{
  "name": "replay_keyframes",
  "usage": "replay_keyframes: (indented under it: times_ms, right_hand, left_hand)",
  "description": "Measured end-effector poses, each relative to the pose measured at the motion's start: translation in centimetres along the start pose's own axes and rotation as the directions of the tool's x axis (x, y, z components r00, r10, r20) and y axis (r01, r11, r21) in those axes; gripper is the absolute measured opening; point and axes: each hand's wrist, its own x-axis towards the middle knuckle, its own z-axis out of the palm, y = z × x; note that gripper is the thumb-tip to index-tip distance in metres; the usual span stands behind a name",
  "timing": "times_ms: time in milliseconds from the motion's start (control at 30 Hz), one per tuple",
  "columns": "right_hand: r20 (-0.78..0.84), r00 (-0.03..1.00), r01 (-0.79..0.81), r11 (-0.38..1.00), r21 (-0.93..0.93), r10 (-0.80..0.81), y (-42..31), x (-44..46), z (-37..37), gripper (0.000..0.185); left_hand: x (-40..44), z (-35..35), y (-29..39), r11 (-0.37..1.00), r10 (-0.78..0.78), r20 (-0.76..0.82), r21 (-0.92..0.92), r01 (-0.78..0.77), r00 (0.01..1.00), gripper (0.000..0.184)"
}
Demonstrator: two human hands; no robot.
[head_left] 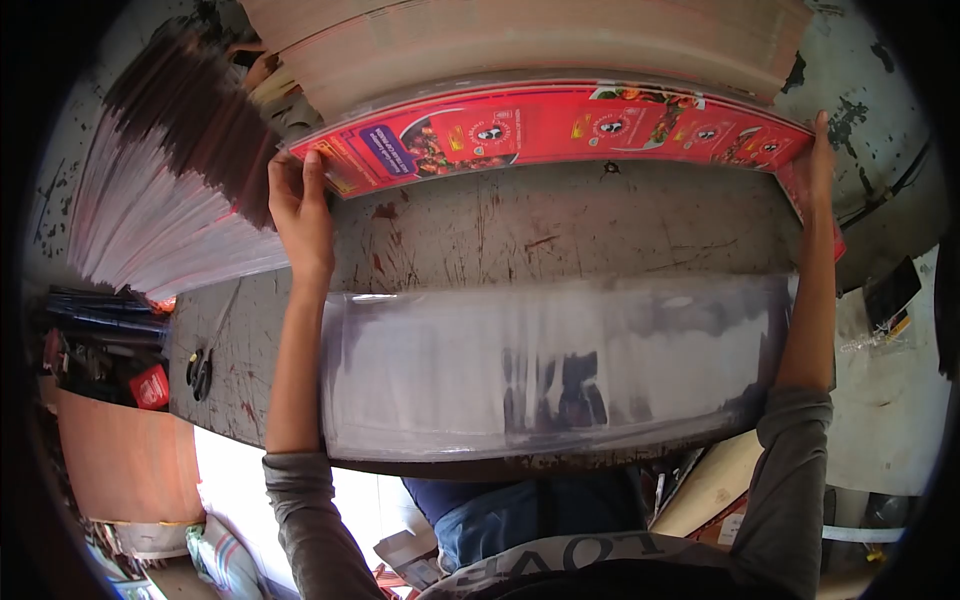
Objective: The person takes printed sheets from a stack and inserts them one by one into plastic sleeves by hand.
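A long red printed sheet [555,125] with food pictures stretches across the far side of the worktable, its face toward me. My left hand [300,210] pinches its left end, thumb at the front and fingers partly hidden behind. At the opposite end, my right hand [822,170] is closed on the sheet's edge, most of its fingers out of sight. Nearer to me, between my forearms, lies a wide, glossy pile of clear plastic sheets [450,370]. Behind the red sheet stands a tall stack of beige sheets [540,40].
A fanned stack of printed sheets [170,210] leans at the left, close to my left hand. Scissors [200,373] lie on the scratched worktable [560,225] near its left edge. To the right, a pale surface [890,400] holds a dark packet [892,290].
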Motion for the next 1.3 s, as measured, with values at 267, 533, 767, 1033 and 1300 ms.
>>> replay_keyframes:
  times_ms: [267,533,767,1033,1300]
  right_hand:
    - [0.14,0.985,-0.085,0.991,-0.102,0.099,1.2,0.2,-2.1,0.054]
    - [0.02,0.998,0.069,0.993,-0.097,-0.067,0.1,1.2,-1.8,0.055]
    - [0.215,0.967,-0.106,0.981,-0.164,0.14,0.1,-1.2,-1.8,0.038]
    - [0.288,0.957,0.037,0.985,-0.168,0.013,-0.9,0.1,-2.2,0.044]
    - [0.355,0.926,-0.059,0.979,-0.196,0.127,0.8,-0.8,-2.0,0.043]
  left_hand:
    - [0.1,-0.3,0.1,0.985,-0.131,0.145,-0.092,0.145,0.981,0.03]
    - [0.7,0.1,2.4,0.98,-0.022,0.037,-0.198,0.029,0.999,0.027]
    - [0.4,-0.9,-1.1,0.938,-0.256,0.138,-0.205,0.28,0.957,0.023]
    - [1.0,-0.2,1.8,0.938,-0.143,0.003,-0.319,0.137,0.99,0.023]
    - [0.5,-0.6,-0.1,0.922,-0.285,0.116,-0.237,0.305,0.951,0.031]
